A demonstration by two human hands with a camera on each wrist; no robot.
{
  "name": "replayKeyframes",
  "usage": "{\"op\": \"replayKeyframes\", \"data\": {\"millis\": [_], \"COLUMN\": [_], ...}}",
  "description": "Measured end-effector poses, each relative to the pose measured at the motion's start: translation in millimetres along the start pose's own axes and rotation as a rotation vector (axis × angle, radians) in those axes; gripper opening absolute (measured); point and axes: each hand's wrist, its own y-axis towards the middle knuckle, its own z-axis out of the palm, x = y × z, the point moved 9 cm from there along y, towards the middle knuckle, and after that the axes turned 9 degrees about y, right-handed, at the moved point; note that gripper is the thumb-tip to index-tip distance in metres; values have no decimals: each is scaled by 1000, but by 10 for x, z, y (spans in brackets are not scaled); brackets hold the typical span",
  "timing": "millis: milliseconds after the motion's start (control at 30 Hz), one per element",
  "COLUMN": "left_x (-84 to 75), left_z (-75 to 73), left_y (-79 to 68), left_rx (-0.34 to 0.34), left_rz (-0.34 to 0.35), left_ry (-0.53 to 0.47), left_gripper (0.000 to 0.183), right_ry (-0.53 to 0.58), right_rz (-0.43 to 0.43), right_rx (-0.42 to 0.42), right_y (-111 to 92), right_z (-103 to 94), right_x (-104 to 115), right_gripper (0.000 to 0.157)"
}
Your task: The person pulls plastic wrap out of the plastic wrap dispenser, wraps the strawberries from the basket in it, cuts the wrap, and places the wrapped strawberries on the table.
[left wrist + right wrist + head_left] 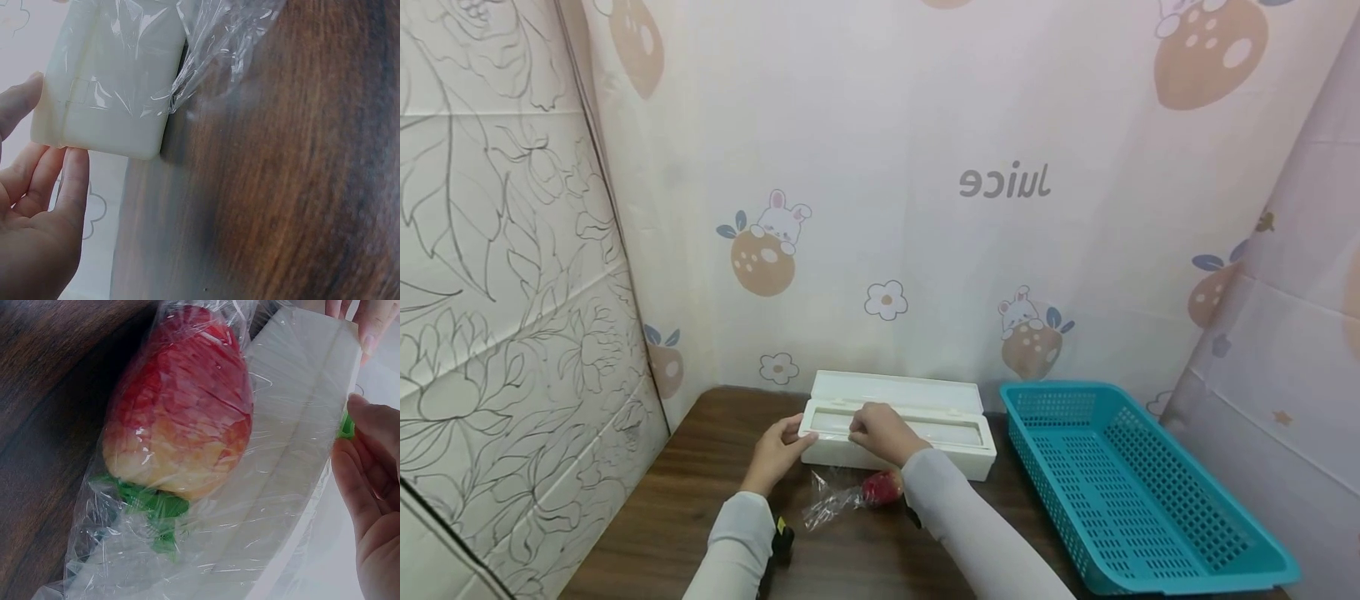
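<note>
A white cling film dispenser [842,454] lies lengthwise near the back of the table, its lid [895,390] tipped back. My left hand [775,454] grips the box's left end, thumb and fingers on different sides of the corner. Over the top edge, my right hand [887,432] pinches a small green slider [346,427] between thumb and fingers. Clear film [125,50] drapes down the front of the box. Close before it lies a red and yellow fruit [181,406] with green leaves, covered in the crinkled film; my right forearm partly overlaps it in the head view.
To the right stands a turquoise slatted basket [1075,500] with nothing in it. Patterned curtains [880,208] hang right behind the dark wooden table [662,508]. Something black with a yellow mark [782,533] shows beside my left sleeve.
</note>
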Motion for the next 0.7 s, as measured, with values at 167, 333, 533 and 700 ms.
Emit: {"op": "replayKeyframes", "data": {"millis": [167, 333, 533, 700], "left_x": [-17, -20, 2, 2], "left_z": [-6, -6, -12, -8], "left_y": [-1, -10, -19, -10], "left_rx": [-6, -4, -5, -4], "left_rz": [3, 5, -18, -14], "left_ry": [10, 13, 14, 13], "left_gripper": [59, 60, 60, 60], "right_ry": [21, 5, -16, -46], "right_rz": [47, 44, -18, -68], "right_rx": [14, 12, 2, -4], "right_y": [4, 8, 9, 19], "right_z": [11, 28, 52, 50], "right_x": [-37, -18, 69, 150], "right_gripper": [6, 7, 11, 14]}}
